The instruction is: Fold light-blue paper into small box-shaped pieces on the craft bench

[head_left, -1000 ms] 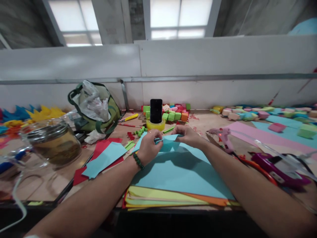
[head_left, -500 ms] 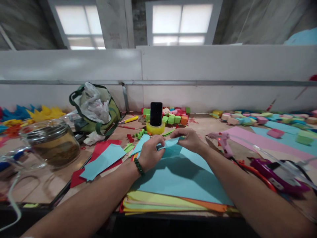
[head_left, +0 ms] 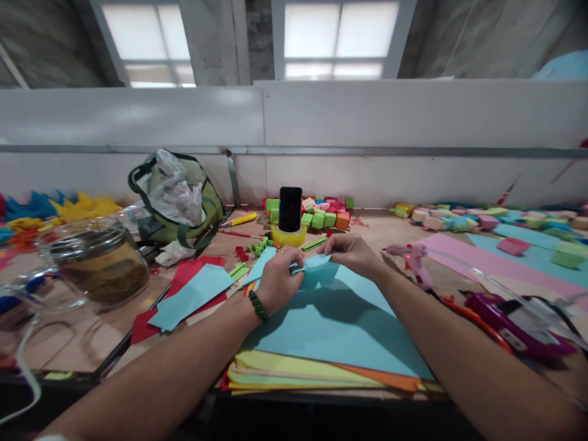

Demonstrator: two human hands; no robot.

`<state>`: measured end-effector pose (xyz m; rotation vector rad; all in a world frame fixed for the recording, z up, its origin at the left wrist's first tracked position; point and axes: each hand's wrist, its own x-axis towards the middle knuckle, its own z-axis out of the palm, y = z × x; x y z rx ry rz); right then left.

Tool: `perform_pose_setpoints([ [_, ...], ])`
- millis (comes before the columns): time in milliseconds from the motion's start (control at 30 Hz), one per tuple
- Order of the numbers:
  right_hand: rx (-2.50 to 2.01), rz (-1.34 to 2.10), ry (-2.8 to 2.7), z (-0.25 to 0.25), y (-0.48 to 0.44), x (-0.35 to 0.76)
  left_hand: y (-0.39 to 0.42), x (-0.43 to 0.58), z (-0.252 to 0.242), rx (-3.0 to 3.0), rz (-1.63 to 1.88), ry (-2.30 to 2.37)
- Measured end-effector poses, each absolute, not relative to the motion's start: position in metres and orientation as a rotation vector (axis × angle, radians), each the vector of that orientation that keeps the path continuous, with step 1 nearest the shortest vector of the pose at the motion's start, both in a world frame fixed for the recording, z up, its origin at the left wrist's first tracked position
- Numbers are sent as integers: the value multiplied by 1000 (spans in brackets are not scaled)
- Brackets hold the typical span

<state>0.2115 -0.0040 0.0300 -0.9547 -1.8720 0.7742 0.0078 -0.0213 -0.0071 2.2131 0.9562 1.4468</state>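
Observation:
Between my two hands a small piece of light blue paper (head_left: 318,267) is held up, its top edge curled. My left hand (head_left: 279,278), with a green bead bracelet at the wrist, pinches its left end. The fingers of my right hand (head_left: 346,252) close on its right end. Below them lies a large light blue sheet (head_left: 349,331), on top of a stack of yellow and orange sheets (head_left: 298,373). Left of my left hand, cut light blue paper (head_left: 193,297) rests on red paper (head_left: 143,327).
A phone (head_left: 290,208) stands in a yellow tape roll (head_left: 288,237) ahead, before small paper cubes (head_left: 321,218). Left are a glass jar (head_left: 98,263), a green bag (head_left: 211,211) and a yellow cutter (head_left: 244,218). A pink glue gun (head_left: 417,264) and purple device (head_left: 517,331) lie right.
The light blue paper piece has turned in my fingers, and its top edge is now more curled. My right hand has shifted slightly. Things on the table stay put.

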Motion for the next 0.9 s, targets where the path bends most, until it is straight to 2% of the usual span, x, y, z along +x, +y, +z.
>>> perform_pose_setpoints([
  [533,-917,745,-2047,23,-11,198,-13,11,-16,2005,1106,982],
  [633,-1011,831,-1992,21,-10,198,-12,11,-16,1941,1075,975],
  [900,-1043,797,-1908,22,-6,201,-11,11,-10,1698,1086,989],
])
